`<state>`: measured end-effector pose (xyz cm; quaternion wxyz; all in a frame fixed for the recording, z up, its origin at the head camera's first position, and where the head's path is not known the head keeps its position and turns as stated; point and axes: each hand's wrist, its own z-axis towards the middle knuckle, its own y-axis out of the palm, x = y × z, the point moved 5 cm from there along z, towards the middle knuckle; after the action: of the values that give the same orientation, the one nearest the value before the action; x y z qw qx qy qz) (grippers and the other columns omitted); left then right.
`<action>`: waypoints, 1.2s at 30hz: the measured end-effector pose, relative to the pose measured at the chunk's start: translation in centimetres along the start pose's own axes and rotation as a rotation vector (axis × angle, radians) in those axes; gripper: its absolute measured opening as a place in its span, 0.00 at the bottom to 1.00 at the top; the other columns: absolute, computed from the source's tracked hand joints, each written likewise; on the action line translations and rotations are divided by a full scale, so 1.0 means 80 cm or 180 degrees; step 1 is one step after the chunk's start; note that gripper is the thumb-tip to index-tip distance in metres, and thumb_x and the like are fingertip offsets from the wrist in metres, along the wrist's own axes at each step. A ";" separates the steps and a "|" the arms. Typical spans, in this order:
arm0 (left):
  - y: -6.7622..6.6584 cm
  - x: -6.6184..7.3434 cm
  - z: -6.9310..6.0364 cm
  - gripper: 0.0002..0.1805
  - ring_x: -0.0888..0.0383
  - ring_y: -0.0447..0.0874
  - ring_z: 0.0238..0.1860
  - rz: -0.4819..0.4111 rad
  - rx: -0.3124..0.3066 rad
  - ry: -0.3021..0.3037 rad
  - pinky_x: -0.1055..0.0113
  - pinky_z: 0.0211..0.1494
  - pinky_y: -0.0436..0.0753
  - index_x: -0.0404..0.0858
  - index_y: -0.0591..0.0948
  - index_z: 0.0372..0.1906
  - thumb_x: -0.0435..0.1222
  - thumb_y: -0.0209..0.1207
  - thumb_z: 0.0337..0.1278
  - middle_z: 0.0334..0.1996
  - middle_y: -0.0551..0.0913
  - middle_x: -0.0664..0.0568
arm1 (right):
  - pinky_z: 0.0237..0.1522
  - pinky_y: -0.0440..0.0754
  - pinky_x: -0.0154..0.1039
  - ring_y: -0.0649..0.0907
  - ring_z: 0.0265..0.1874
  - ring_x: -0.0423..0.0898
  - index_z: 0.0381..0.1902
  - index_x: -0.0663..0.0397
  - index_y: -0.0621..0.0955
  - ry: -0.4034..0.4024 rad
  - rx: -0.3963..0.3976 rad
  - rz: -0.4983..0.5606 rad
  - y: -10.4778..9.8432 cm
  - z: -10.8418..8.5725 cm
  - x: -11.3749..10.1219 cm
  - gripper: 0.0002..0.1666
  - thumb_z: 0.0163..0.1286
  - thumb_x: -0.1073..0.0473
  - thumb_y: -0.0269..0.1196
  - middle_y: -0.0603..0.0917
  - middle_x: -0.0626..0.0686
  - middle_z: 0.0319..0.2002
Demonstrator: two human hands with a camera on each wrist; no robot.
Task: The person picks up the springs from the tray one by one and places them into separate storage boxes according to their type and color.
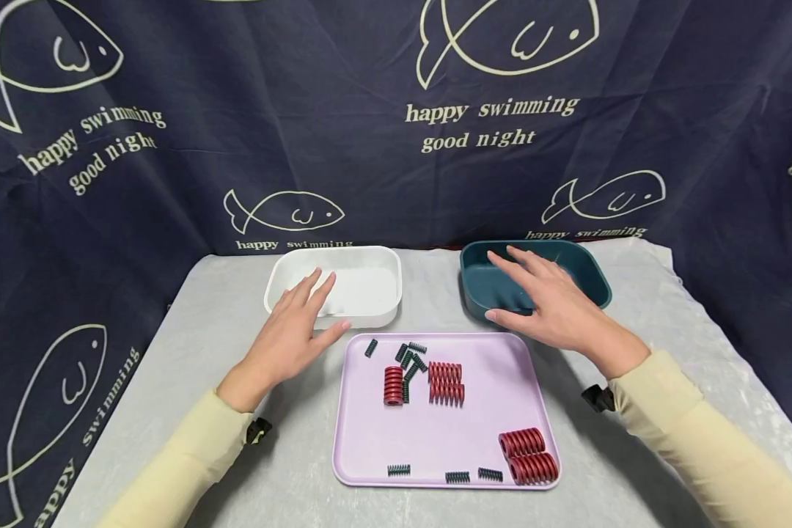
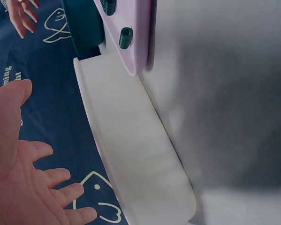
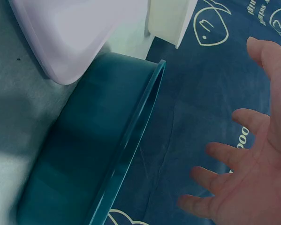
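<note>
Loosely spread and empty, the left hand point(image 1: 287, 337) hovers by the white bin point(image 1: 369, 286), the right hand point(image 1: 557, 303) by the teal bin point(image 1: 483, 282) — the far-left dark spring point(image 1: 371, 347) on the lilac tray point(image 1: 435, 440) lying rightward of the nearer left hand, long axis pointing mostly away.

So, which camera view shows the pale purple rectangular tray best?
The head view: the pale purple rectangular tray appears whole, with red coil springs and dark green coil springs on it. The left wrist view shows one corner with two green springs; the right wrist view, just a corner.
</note>
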<state>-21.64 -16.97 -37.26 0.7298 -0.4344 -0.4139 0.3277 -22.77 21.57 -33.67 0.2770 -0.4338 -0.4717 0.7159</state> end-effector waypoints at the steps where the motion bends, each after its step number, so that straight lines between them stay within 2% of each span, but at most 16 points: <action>1: 0.001 0.000 -0.001 0.45 0.36 0.58 0.77 0.0000 0.0008 0.0002 0.38 0.78 0.56 0.43 0.60 0.82 0.59 0.59 0.69 0.80 0.57 0.40 | 0.73 0.51 0.73 0.55 0.77 0.70 0.83 0.35 0.59 0.0002 -0.0005 0.0009 0.000 -0.001 0.000 0.53 0.66 0.33 0.69 0.56 0.60 0.80; 12: 0.013 0.000 -0.013 0.45 0.37 0.57 0.77 -0.0050 -0.0051 -0.0009 0.40 0.79 0.57 0.43 0.59 0.82 0.58 0.59 0.70 0.80 0.56 0.40 | 0.72 0.52 0.74 0.55 0.77 0.68 0.83 0.31 0.58 -0.0001 0.0045 0.0024 0.003 -0.008 0.000 0.53 0.66 0.32 0.68 0.56 0.59 0.80; 17: 0.016 0.002 -0.015 0.45 0.38 0.58 0.77 -0.0040 -0.0018 0.0018 0.39 0.78 0.58 0.43 0.60 0.82 0.58 0.59 0.70 0.80 0.57 0.40 | 0.71 0.54 0.75 0.57 0.76 0.69 0.82 0.34 0.59 -0.0004 0.0091 0.0054 0.001 -0.017 -0.002 0.53 0.66 0.34 0.70 0.57 0.59 0.80; 26: 0.019 0.008 -0.017 0.45 0.37 0.57 0.77 -0.0033 -0.0066 0.0041 0.38 0.78 0.57 0.43 0.59 0.82 0.58 0.59 0.70 0.80 0.57 0.40 | 0.66 0.60 0.76 0.58 0.76 0.67 0.82 0.28 0.59 0.0160 0.0080 0.0162 0.000 -0.035 -0.002 0.53 0.65 0.33 0.70 0.57 0.58 0.80; 36: 0.023 0.014 -0.018 0.44 0.37 0.59 0.76 -0.0019 -0.0049 0.0119 0.38 0.78 0.57 0.43 0.61 0.81 0.58 0.60 0.69 0.79 0.59 0.41 | 0.65 0.64 0.75 0.60 0.75 0.66 0.81 0.34 0.62 0.0109 0.0141 0.0245 0.013 -0.057 -0.004 0.51 0.66 0.38 0.72 0.60 0.59 0.79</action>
<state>-20.11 -15.81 -38.94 0.7350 -0.4449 -0.4040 0.3141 -18.57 22.90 -35.31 0.2669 -0.4576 -0.4338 0.7288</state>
